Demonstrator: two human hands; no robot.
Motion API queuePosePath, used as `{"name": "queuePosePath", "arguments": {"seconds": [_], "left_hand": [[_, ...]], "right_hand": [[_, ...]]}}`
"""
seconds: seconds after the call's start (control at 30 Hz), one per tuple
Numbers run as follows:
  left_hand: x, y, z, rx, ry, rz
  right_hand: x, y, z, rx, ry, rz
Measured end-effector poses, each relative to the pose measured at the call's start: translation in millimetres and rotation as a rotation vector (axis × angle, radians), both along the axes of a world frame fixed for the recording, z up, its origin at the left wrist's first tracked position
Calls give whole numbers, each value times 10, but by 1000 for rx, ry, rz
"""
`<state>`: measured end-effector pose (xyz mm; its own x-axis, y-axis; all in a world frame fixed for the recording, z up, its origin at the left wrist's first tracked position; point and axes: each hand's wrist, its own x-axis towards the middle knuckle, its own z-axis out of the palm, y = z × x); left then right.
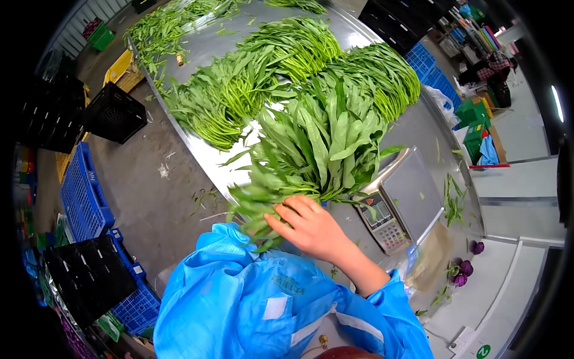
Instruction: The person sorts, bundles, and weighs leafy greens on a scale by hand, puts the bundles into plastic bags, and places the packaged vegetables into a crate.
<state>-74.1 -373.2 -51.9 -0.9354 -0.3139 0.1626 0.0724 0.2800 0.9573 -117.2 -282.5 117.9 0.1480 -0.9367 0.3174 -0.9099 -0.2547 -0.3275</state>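
A leafy bunch of water spinach (323, 140) lies in front of me at the near side of the metal table, its leaves pointing away. My right hand (308, 227) is closed over the near end of the greens, fingers bent around some leaves and stems that blur with motion. The blue left sleeve (224, 236) reaches up to the same greens, but the leaves hide my left hand. Just right of the bunch sits a digital scale (412, 191) with a flat metal pan and a keypad. Beyond it are stacked bundles of water spinach (382, 78) with stems aligned.
More loose greens (158, 33) cover the table's far left. Black crates (115, 112) and blue pallets (85, 194) stand on the floor at left. Purple vegetables (463, 272) lie at right near a plastic bag (427, 257). Another person (493, 69) is at the far right.
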Motion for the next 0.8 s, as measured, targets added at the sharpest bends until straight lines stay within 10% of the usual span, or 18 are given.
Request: {"name": "queuePosePath", "arguments": {"seconds": [0.57,0.8], "left_hand": [[-164,7,-63,98,-7,160],[-210,-3,-43,103,-5,157]], "right_hand": [[-126,110,257,-595,-570,-450],[-263,135,387,-486,-218,-333]]}}
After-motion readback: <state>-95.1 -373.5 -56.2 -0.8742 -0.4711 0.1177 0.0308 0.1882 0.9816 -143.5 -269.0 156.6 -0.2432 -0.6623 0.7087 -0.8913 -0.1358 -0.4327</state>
